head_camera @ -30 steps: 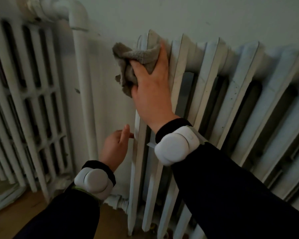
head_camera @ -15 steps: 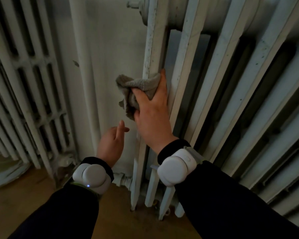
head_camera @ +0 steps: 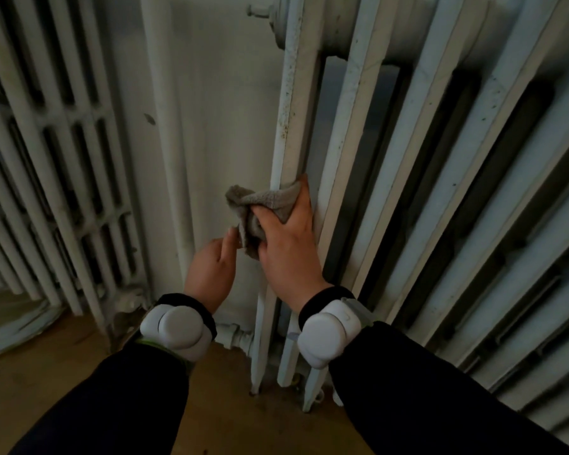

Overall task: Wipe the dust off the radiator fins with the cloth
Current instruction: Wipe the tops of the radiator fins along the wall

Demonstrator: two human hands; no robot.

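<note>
Your left hand [head_camera: 211, 274] hovers slack and empty just left of the end fin [head_camera: 293, 126], your right hand [head_camera: 286, 247] grips the cloth [head_camera: 270, 200] around its lower half, and with specks above and the other fins [head_camera: 440, 159] to its right seemingly unwiped, you're early on.

The cloth [head_camera: 270, 201] lies against the end fin [head_camera: 291, 110] of the radiator [head_camera: 408, 159], with the right hand [head_camera: 286, 247] over it from 5 o'clock. The left hand [head_camera: 211, 270] is at 7 o'clock of the cloth, just beside its hanging edge. At 9 o'clock a pipe [head_camera: 168, 142] stands before the wall [head_camera: 230, 110] — farther out, a second radiator [head_camera: 46, 159]. The floor [head_camera: 46, 389] lies at 6 o'clock, beneath both.
</note>
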